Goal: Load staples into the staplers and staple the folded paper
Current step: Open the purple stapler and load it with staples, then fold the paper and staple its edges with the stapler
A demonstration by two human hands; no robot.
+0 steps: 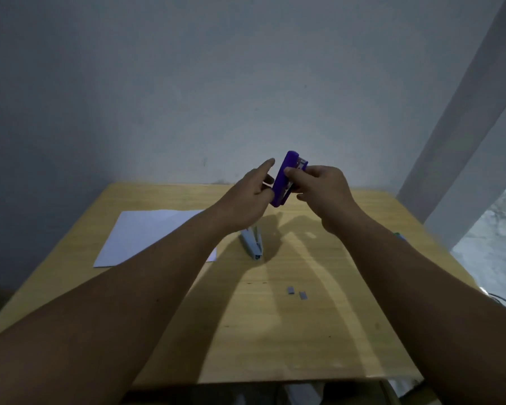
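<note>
A purple stapler (284, 179) is held upright in the air above the far part of the wooden table (304, 331). My right hand (323, 190) grips it from the right, fingers curled round its body. My left hand (246, 197) touches its left side with straight fingers, the index finger pointing up. A pale grey stapler (253, 244) lies on the table below my hands. White paper (146, 235) lies flat at the left, partly hidden by my left forearm. Two small staple strips (297, 293) lie on the table's middle.
A grey wall stands just behind the table's far edge. A white beam slants up at the right. A small green and purple object (399, 236) peeks out by my right forearm near the table's right edge.
</note>
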